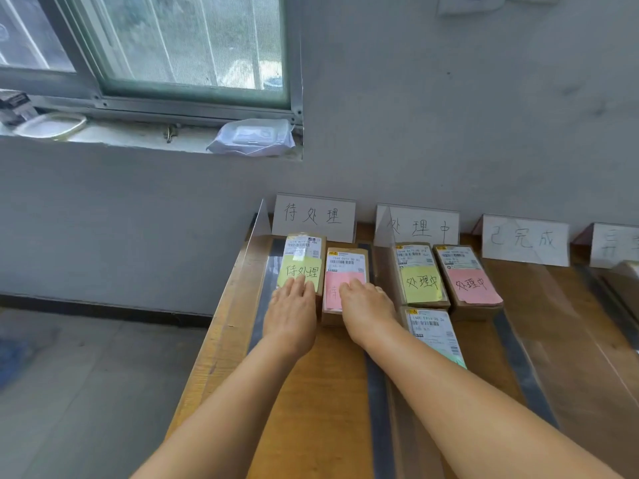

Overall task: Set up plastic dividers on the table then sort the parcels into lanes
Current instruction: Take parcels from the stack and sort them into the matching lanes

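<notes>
Two brown parcels lie side by side in the leftmost lane: one with a yellow note and one with a pink note. My left hand rests flat on the near end of the yellow-note parcel. My right hand lies on the pink-note parcel with its fingers bent over the near part. Clear plastic dividers stand along both sides of this lane. The second lane holds three parcels: yellow note, pink note, and one nearer with a green note, partly behind my right forearm.
White paper signs lean against the grey wall at the head of each lane. Another parcel shows at the far right edge. The wooden table ends at the left above the floor. A wipes pack lies on the windowsill.
</notes>
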The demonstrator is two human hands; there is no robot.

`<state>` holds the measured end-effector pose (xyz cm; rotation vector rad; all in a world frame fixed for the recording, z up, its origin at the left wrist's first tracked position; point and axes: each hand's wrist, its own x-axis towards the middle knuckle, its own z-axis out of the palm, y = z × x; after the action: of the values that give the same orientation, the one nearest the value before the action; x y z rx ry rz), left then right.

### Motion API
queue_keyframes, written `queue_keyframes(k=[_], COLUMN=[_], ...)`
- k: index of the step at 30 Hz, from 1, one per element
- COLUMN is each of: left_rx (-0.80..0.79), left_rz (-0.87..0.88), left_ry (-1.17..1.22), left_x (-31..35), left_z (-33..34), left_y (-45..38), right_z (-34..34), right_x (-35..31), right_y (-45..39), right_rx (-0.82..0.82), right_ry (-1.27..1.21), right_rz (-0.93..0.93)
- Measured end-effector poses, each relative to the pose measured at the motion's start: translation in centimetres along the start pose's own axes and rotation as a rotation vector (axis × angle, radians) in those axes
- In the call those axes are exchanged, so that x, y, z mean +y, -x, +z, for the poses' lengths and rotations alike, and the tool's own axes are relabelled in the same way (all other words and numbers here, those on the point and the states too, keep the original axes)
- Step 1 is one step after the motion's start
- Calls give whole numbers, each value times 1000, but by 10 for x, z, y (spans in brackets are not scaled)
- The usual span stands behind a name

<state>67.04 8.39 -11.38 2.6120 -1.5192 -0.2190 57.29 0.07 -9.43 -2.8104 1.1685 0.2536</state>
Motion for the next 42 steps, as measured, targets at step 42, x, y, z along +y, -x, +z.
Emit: queue_keyframes(k=[42], left_rx=[116], left_rz=[443], left_ry=[153], left_x=[228], left_z=[-48], left_y=[119], right_z=[-34], right_x=[194], right_y=[249], right_rx=[302], right_ry=[-228], right_rz=[335])
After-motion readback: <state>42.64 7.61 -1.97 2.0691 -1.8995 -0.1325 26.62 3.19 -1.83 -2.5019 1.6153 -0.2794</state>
